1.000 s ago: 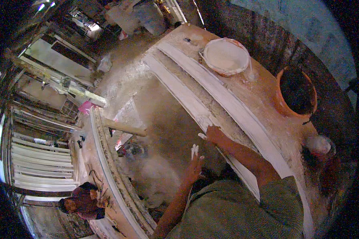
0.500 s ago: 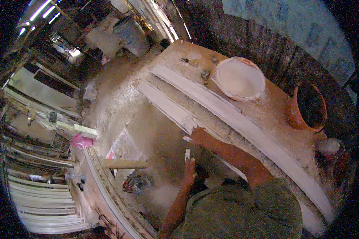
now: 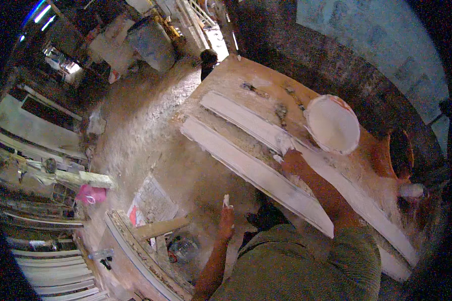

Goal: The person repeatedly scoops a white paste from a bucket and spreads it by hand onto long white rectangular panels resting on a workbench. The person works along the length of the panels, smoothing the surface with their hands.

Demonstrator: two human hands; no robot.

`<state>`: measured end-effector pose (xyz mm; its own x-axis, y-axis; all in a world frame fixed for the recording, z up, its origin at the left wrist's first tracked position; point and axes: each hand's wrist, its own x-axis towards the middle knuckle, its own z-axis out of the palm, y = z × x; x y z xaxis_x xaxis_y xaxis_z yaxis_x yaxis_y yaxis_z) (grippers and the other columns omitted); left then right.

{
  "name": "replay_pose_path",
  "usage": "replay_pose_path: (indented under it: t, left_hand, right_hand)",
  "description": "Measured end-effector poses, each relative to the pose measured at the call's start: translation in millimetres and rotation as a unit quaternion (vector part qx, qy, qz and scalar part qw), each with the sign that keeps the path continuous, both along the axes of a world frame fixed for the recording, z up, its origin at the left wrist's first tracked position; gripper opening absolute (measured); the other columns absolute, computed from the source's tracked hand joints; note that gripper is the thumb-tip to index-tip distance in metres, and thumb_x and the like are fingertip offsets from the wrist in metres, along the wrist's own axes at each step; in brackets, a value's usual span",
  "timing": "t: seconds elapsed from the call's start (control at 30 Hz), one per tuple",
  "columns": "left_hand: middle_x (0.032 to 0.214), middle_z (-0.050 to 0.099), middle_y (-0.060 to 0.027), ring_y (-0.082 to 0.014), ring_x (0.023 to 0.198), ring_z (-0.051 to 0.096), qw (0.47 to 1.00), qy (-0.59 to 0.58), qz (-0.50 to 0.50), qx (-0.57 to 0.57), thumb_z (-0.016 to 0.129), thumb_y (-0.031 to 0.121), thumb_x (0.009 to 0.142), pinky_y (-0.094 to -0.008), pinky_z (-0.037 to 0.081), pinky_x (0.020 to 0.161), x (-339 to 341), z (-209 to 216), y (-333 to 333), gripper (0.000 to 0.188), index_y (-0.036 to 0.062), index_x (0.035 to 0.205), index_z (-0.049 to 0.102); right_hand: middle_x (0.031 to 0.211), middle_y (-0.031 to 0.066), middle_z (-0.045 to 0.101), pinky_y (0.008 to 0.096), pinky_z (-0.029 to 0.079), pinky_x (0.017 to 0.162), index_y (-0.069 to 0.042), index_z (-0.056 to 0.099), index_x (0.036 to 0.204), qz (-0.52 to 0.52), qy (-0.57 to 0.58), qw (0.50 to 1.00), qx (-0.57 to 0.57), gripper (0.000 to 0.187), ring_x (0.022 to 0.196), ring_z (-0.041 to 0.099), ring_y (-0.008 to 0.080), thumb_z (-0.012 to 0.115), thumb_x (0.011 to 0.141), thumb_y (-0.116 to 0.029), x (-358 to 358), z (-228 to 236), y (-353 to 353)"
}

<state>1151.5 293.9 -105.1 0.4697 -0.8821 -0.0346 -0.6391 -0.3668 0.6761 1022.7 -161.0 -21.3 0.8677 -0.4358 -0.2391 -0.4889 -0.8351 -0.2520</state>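
My right hand (image 3: 291,156) rests on the farther long white moulding (image 3: 246,118), its fingertips coated in white paste and stretched along the surface. Its thumb stands apart from the fingers, and nothing distinct shows in its grasp. The nearer white moulding (image 3: 251,165) lies parallel along the table edge, below my right forearm. My left hand (image 3: 227,216) hangs in the air to the left of that moulding, touching nothing visible. White paste covers its extended fingers, which point away from me.
On the orange-brown table (image 3: 266,75), a white-coated bucket (image 3: 332,124) stands beyond the mouldings, with an orange round container (image 3: 386,155) farther right. A wooden bench-like board (image 3: 135,251) and a flat sheet (image 3: 153,200) lie to the left. Stacked white strips (image 3: 52,271) fill the lower left.
My right hand has moved from the nearer moulding across to the farther one. My left hand has drawn slightly left and down. The whole view has shifted.
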Motion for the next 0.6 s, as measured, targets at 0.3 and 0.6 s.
replay_pose_path:
  t: [0.3,0.6]
  left_hand:
    - [0.164,0.03,-0.0248,-0.0381,0.151,0.032,0.967,0.16,0.197,0.034,0.045,0.024,0.108,-0.0455,0.026,0.123,90.2,50.1,-41.9,0.057,0.0025,0.159,0.032]
    - [0.162,0.034,-0.022,-0.0317,0.152,0.033,0.986,0.107,0.129,-0.001,0.049,0.027,0.108,-0.0395,0.029,0.122,190.5,4.7,-12.1,0.058,0.0025,0.158,0.035]
  right_hand:
    - [0.098,0.0335,0.066,0.0596,0.053,0.083,0.013,0.066,0.105,0.036,0.006,0.997,0.063,0.076,0.093,0.066,0.0491,0.048,0.099,-0.061,173.5,3.8,-44.3]
    - [0.104,0.0305,0.067,0.0577,0.058,0.076,0.004,0.073,0.094,0.172,-0.141,0.967,-0.122,0.049,0.092,0.069,0.0425,0.058,0.094,-0.042,392.4,-36.7,-65.2]
